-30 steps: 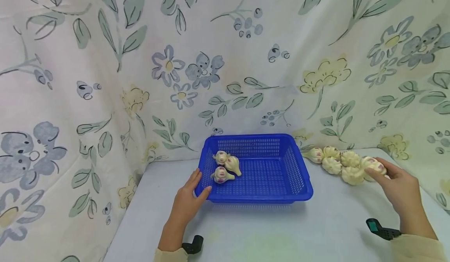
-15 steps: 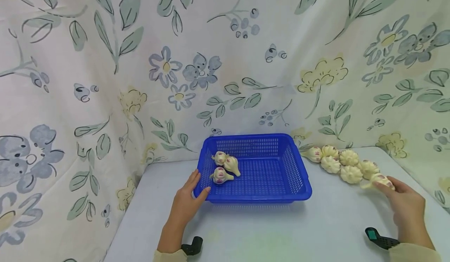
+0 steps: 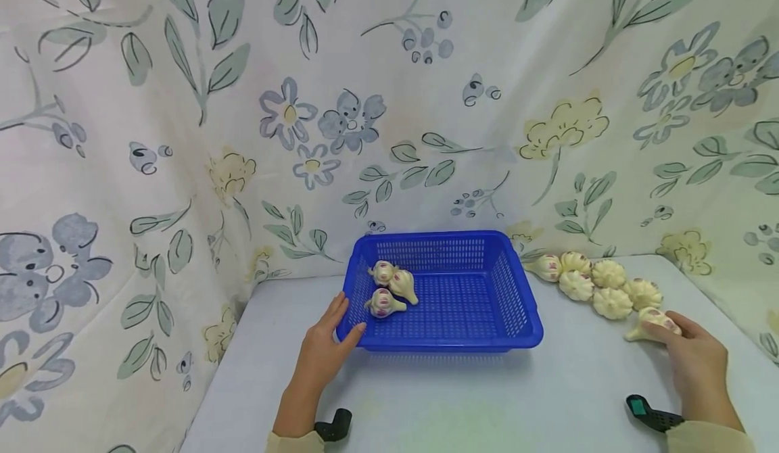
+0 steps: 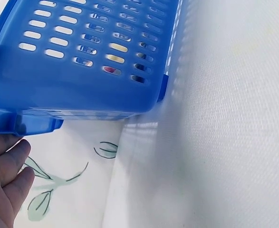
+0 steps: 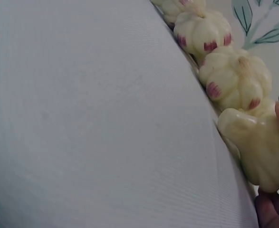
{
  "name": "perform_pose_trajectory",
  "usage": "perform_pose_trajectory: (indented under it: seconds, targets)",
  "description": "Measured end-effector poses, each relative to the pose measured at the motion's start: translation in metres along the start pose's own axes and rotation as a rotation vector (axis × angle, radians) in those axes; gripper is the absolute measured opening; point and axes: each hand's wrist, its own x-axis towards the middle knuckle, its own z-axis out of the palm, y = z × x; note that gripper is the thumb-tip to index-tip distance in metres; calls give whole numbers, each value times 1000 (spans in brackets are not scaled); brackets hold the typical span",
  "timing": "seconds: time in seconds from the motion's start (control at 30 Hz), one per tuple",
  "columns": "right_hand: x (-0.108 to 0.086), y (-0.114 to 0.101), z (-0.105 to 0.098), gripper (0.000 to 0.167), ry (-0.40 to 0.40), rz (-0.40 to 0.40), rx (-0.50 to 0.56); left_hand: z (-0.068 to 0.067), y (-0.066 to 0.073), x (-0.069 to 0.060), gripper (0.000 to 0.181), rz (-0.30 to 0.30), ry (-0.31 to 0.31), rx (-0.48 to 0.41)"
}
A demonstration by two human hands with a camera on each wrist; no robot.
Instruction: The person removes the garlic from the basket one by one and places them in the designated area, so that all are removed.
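Note:
In the head view, my left hand holds the near left corner of a blue plastic basket, thumb over the rim and fingers along the outside. The left wrist view shows those fingers by the basket's rim. Three garlic bulbs lie at the left inside the basket. On the right, my right hand grips a garlic bulb, its stem pointing left. In the right wrist view this bulb sits between thumb and fingers, close beside another bulb.
Several garlic bulbs lie in a cluster right of the basket, near the back of the white table. Floral cloth hangs behind and at the left side.
My right hand has drawn a garlic bulb from the cluster's right end toward the front, then slightly left. My left hand and the basket stay in place.

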Motion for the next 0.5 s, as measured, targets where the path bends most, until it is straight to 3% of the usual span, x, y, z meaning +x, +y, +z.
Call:
perform_pose_trajectory:
  seconds: [0.17,0.5]
  targets:
    - [1,5,0,100,3,-16,8,1,0,-1,75,1,-6,5]
    - [4,5,7,98,15,-90,-97,0,-1,-1,72,24,10,1]
